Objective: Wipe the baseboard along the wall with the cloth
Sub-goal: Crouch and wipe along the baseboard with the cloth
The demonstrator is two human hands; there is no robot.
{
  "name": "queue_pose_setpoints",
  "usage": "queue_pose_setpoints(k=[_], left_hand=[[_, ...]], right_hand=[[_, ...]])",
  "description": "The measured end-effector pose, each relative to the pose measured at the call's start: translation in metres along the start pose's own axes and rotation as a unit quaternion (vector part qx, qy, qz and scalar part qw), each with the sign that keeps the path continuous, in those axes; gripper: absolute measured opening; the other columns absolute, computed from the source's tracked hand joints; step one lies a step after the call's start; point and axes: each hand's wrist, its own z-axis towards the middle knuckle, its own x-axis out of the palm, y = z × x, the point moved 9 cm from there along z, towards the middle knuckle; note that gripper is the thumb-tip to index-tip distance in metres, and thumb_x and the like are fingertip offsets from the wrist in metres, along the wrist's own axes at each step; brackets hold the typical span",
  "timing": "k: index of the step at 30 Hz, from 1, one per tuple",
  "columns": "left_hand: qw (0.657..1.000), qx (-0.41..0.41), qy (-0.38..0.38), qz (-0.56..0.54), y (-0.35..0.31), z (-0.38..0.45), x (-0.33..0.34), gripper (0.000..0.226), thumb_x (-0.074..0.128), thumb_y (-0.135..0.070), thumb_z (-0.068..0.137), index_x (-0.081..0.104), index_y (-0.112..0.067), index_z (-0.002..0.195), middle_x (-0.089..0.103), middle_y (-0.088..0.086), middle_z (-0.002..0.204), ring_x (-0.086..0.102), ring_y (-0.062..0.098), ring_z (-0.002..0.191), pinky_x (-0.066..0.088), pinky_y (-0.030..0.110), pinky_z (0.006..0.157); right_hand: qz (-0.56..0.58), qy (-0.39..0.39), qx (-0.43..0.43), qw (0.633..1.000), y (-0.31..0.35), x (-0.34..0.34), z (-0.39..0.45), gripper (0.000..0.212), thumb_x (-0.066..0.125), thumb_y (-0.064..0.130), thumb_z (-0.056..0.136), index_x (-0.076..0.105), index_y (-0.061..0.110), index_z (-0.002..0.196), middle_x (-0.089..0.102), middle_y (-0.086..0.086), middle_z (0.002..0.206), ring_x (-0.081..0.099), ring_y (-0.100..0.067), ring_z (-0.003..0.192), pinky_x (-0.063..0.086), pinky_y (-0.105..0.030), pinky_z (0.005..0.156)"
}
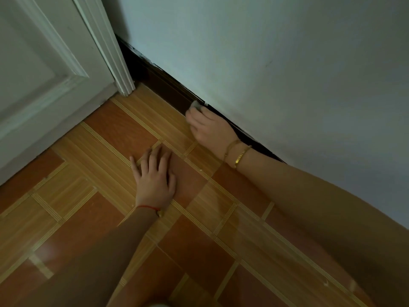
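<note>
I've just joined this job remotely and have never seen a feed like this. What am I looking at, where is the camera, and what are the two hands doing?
There is no machine here: a person is working with bare hands, and the single picture comes from a wide-angle camera worn on their head, looking forward and down. The right hand, with gold bangles at the wrist, grips a small pale cloth and holds it against the dark baseboard at the foot of the white wall. The left hand, wearing a red string at the wrist, rests flat with spread fingers on the orange and tan tiled floor. At upper left stands a white panelled door in its frame.
</note>
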Motion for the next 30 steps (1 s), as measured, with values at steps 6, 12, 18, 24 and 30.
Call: queue_pose_setpoints(k=[6,12,18,24,30], left_hand=[[1.000,0.003,0.001,-0.007,0.000,0.000,0.000,0.054,0.034,-0.038,0.096,0.050,-0.013,0.141,0.044,0.013,0.150,0.029,0.036,0.146,0.007,0.068,0.119],[1.000,-0.003,0.000,-0.011,0.000,0.000,-0.001,0.052,0.037,-0.037,0.096,0.049,-0.014,0.142,0.044,0.012,0.149,0.028,0.035,0.147,0.006,0.067,0.119],[1.000,-0.006,0.000,-0.005,-0.001,-0.001,0.000,0.052,0.038,-0.036,0.095,0.047,-0.016,0.142,0.044,0.012,0.149,0.029,0.035,0.146,0.007,0.067,0.119],[1.000,-0.008,-0.003,-0.005,0.000,-0.002,-0.001,0.052,0.037,-0.036,0.096,0.047,-0.016,0.143,0.043,0.010,0.149,0.028,0.034,0.146,0.006,0.066,0.120],[1.000,-0.007,-0.005,-0.006,0.000,-0.002,-0.001,0.053,0.037,-0.037,0.096,0.046,-0.017,0.144,0.043,0.010,0.150,0.028,0.034,0.146,0.006,0.066,0.120]], right_hand=[[-0.028,-0.001,0.015,0.999,-0.001,-0.010,-0.039,0.017,0.059,0.004,0.085,0.073,0.004,0.096,0.061,-0.015,0.122,0.048,-0.032,0.117,0.040,-0.037,0.100],[-0.008,0.087,0.035,0.996,0.012,-0.015,-0.131,0.030,0.064,0.006,0.079,0.069,0.002,0.109,0.055,-0.018,0.131,0.050,-0.029,0.120,0.043,-0.039,0.102],[0.014,0.061,0.057,0.996,0.012,-0.022,-0.140,0.031,0.043,0.001,0.087,0.072,0.002,0.100,0.061,-0.015,0.121,0.055,-0.028,0.114,0.045,-0.036,0.100],[-0.018,0.038,0.043,0.998,0.010,-0.019,-0.089,0.023,0.049,0.000,0.091,0.070,-0.001,0.100,0.060,-0.017,0.119,0.052,-0.033,0.117,0.041,-0.038,0.102],[0.010,0.045,0.039,0.998,0.009,-0.033,-0.128,0.028,0.048,-0.001,0.087,0.071,0.001,0.102,0.059,-0.017,0.126,0.054,-0.029,0.117,0.045,-0.038,0.099]])
